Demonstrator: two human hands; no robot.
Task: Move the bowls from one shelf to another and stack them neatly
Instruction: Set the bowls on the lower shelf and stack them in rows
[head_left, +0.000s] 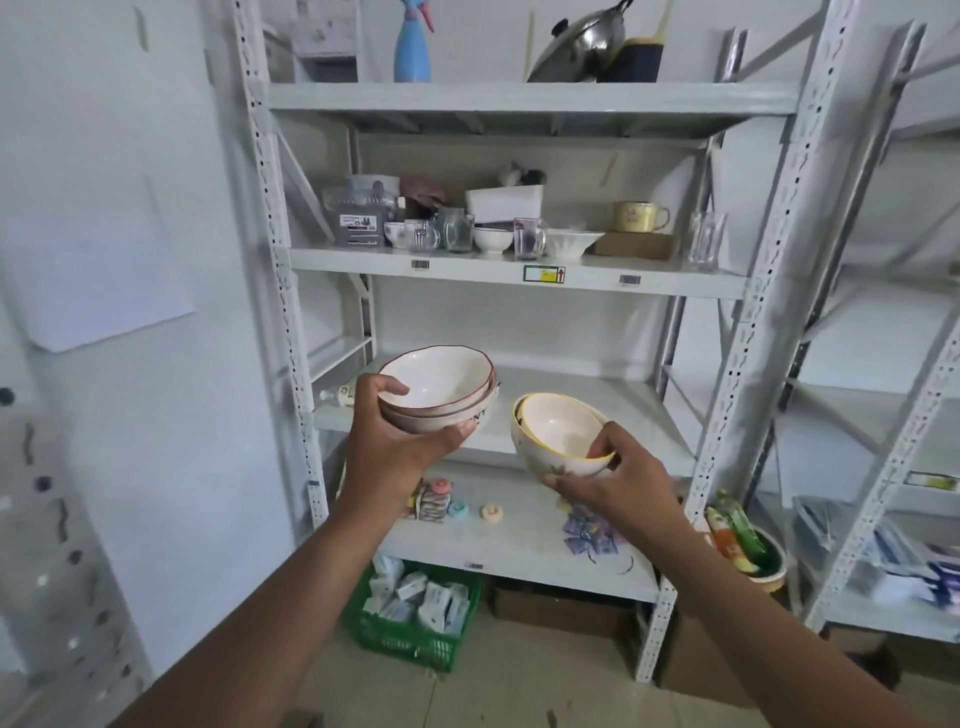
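My left hand grips a small stack of white bowls with red-brown rims, thumb over the near rim and fingers underneath. My right hand holds two nested cream bowls with yellow rims, tilted toward me, thumb inside the rim. Both stacks hover in front of the middle shelf of a white metal rack. On the shelf above stand two more white bowls among glasses and mugs.
The upper shelf is crowded with glass mugs, a yellow cup on a box and a tall glass. Small packets and round items lie on the lower shelf. A green crate sits on the floor.
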